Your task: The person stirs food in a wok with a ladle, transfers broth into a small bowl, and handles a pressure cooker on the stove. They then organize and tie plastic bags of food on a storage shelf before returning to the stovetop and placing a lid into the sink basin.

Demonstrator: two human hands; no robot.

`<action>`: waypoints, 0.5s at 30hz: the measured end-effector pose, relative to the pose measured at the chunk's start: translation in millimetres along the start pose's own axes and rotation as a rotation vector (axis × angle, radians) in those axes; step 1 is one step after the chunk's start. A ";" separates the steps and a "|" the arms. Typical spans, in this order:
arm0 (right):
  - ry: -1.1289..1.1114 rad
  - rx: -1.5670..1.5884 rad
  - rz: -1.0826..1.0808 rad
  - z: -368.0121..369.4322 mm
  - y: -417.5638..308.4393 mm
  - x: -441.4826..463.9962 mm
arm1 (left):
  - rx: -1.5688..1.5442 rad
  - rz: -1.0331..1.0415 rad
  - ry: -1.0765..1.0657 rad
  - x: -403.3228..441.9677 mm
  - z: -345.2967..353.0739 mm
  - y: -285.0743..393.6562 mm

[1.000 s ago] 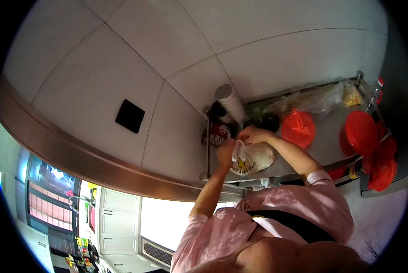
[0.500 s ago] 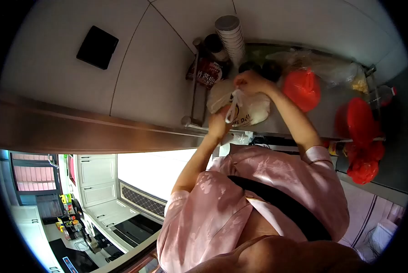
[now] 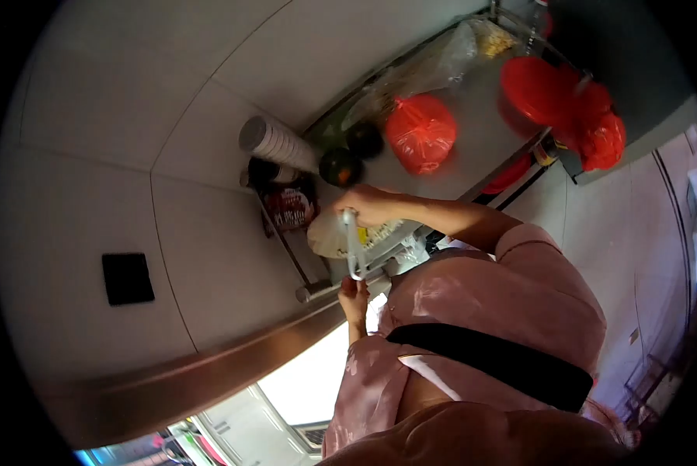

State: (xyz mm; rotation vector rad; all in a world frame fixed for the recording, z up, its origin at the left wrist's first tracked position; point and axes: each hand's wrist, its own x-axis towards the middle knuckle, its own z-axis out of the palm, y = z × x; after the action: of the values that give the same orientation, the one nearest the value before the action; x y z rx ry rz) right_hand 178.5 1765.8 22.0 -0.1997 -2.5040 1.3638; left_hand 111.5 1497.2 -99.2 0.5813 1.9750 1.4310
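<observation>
A white plastic bag (image 3: 329,237) with print on it sits on a metal shelf (image 3: 472,144). My right hand (image 3: 364,203) is closed on the top of the bag by its handles. A white handle strip stretches down from it to my left hand (image 3: 354,297), whose fingers are closed at the strip's lower end, close to the shelf's front edge. Just beyond my right hand lie two dark round things (image 3: 340,167). The bag's contents are mostly hidden.
A stack of cups (image 3: 278,145) leans behind a dark red packet (image 3: 292,208), inside a metal side rail (image 3: 282,241). Red plastic bags (image 3: 422,133) and clear bags (image 3: 441,66) lie farther along. A black plate (image 3: 128,279) is on the tiled wall.
My view has turned, so the shelf appears tilted. My left hand has moved away from my right hand, down toward my body, and the white handle between them is drawn longer.
</observation>
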 end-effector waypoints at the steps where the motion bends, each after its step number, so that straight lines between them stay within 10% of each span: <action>1: 0.080 0.059 -0.130 -9.2 3.4 -11.6 | -0.001 0.013 -0.042 1.4 3.6 8.9; 15: 0.713 -0.080 0.384 -154.0 -23.2 -227.6 | 0.024 -0.133 -0.251 42.3 51.0 46.3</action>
State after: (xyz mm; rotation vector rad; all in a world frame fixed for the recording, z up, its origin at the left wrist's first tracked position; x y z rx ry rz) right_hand 442.9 1818.7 79.7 -1.0276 -1.9603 1.0482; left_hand 117.1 1574.4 -76.0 0.5969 1.7993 1.1938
